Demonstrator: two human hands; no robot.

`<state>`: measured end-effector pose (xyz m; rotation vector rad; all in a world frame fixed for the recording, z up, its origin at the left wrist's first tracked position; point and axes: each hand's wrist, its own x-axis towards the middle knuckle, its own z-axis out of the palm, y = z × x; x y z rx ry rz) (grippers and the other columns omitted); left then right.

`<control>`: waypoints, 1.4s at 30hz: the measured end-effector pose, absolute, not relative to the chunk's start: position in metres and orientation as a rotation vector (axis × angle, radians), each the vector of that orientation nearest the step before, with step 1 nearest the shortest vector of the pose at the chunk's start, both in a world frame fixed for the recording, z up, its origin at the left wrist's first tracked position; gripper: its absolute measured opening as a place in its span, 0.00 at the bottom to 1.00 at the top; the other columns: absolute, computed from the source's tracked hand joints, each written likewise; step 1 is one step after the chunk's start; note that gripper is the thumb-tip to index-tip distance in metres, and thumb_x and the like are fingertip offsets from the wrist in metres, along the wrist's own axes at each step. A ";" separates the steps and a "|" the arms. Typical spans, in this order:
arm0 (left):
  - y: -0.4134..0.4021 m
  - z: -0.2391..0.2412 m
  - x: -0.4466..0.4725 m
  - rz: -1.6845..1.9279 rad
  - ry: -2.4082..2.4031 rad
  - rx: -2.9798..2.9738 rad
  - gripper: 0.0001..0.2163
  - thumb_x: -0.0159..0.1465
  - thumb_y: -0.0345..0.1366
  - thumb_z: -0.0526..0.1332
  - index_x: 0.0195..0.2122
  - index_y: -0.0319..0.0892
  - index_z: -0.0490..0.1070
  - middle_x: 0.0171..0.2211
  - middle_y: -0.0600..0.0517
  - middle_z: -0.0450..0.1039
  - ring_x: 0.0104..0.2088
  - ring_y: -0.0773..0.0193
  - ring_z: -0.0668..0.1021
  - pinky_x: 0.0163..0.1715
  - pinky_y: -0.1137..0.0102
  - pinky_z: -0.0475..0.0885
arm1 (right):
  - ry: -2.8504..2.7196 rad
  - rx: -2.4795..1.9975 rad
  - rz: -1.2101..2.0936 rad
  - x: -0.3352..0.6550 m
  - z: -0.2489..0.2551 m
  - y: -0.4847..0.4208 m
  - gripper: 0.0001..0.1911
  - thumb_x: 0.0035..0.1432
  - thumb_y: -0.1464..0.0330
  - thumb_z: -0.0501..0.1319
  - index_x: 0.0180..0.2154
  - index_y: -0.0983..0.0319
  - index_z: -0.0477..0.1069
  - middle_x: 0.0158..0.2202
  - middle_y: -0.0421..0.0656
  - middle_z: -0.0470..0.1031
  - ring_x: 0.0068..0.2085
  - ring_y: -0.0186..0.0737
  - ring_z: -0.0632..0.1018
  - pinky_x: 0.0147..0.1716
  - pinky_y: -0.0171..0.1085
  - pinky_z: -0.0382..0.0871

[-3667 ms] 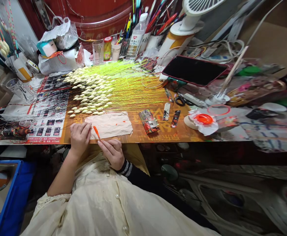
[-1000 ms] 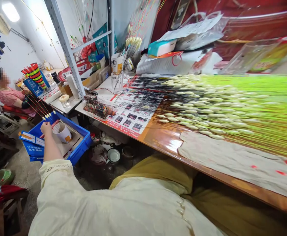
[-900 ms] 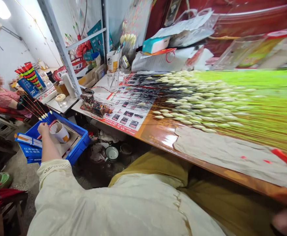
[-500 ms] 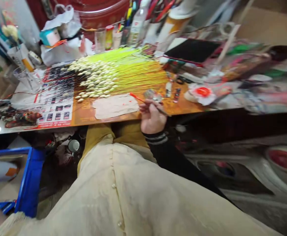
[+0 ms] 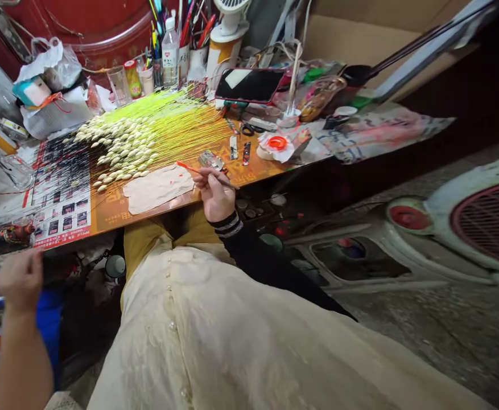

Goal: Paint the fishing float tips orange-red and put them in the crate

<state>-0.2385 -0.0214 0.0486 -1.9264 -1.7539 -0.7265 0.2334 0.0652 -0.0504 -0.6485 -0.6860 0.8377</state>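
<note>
My right hand (image 5: pixel 215 192) is at the table's front edge, closed on a thin paintbrush (image 5: pixel 192 169) whose orange tip points left over a stained beige cloth (image 5: pixel 157 188). Behind the cloth lies a spread of fishing floats (image 5: pixel 123 149) with white bodies and long yellow-green stems. My left hand (image 5: pixel 19 280) is low at the left, below the table edge, blurred, its fingers curled; what it holds, if anything, I cannot make out.
An orange paint dish on white paper (image 5: pixel 277 143), scissors (image 5: pixel 246 128), a dark tablet (image 5: pixel 249 84), cups of pens and a bottle (image 5: pixel 170 51) crowd the table's back. A blue crate (image 5: pixel 46 330) stands on the floor at left. A fan (image 5: pixel 483 219) lies on the floor at right.
The view has swung back from the blue crate at left to the table. My left hand has come away from the crate and risen beside my lap. My right hand keeps the brush.
</note>
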 end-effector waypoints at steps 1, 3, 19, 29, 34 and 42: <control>-0.011 0.036 -0.223 -0.697 -1.629 -2.037 0.12 0.64 0.47 0.58 0.32 0.47 0.74 0.30 0.52 0.77 0.33 0.61 0.75 0.35 0.67 0.68 | -0.680 -0.638 0.850 0.234 -0.051 0.066 0.13 0.56 0.57 0.65 0.38 0.57 0.75 0.33 0.39 0.77 0.36 0.32 0.78 0.38 0.33 0.75; 0.011 0.014 -0.192 -0.707 -1.462 -2.190 0.11 0.66 0.44 0.58 0.33 0.44 0.75 0.29 0.50 0.77 0.31 0.62 0.75 0.35 0.68 0.68 | -0.661 -0.618 0.877 0.234 -0.051 0.067 0.12 0.56 0.57 0.65 0.39 0.57 0.75 0.34 0.39 0.77 0.36 0.32 0.78 0.38 0.33 0.74; 0.065 -0.037 -0.115 -0.999 -1.396 -2.120 0.07 0.68 0.35 0.57 0.37 0.42 0.74 0.31 0.49 0.77 0.33 0.63 0.77 0.36 0.71 0.67 | -0.604 -0.601 0.921 0.229 -0.046 0.067 0.11 0.57 0.58 0.64 0.38 0.58 0.77 0.33 0.39 0.77 0.36 0.31 0.77 0.40 0.33 0.73; 0.062 -0.037 -0.111 -0.831 -1.362 -2.075 0.07 0.68 0.35 0.57 0.37 0.42 0.73 0.31 0.49 0.75 0.34 0.62 0.76 0.37 0.69 0.66 | -0.621 -0.648 0.889 0.229 -0.051 0.067 0.12 0.57 0.58 0.64 0.39 0.58 0.76 0.33 0.40 0.77 0.35 0.34 0.77 0.41 0.36 0.75; 0.061 -0.038 -0.112 -0.853 -1.432 -2.102 0.09 0.69 0.37 0.55 0.36 0.43 0.74 0.30 0.48 0.74 0.34 0.61 0.76 0.36 0.68 0.65 | -0.630 -0.649 0.874 0.229 -0.052 0.067 0.13 0.57 0.57 0.64 0.39 0.58 0.76 0.34 0.40 0.77 0.35 0.33 0.77 0.40 0.36 0.76; 0.059 -0.040 -0.110 -0.895 -1.497 -2.120 0.10 0.69 0.39 0.54 0.36 0.44 0.74 0.31 0.47 0.75 0.34 0.60 0.76 0.37 0.67 0.66 | -0.641 -0.655 0.884 0.230 -0.054 0.066 0.12 0.58 0.58 0.64 0.39 0.58 0.76 0.33 0.40 0.76 0.35 0.32 0.77 0.40 0.35 0.75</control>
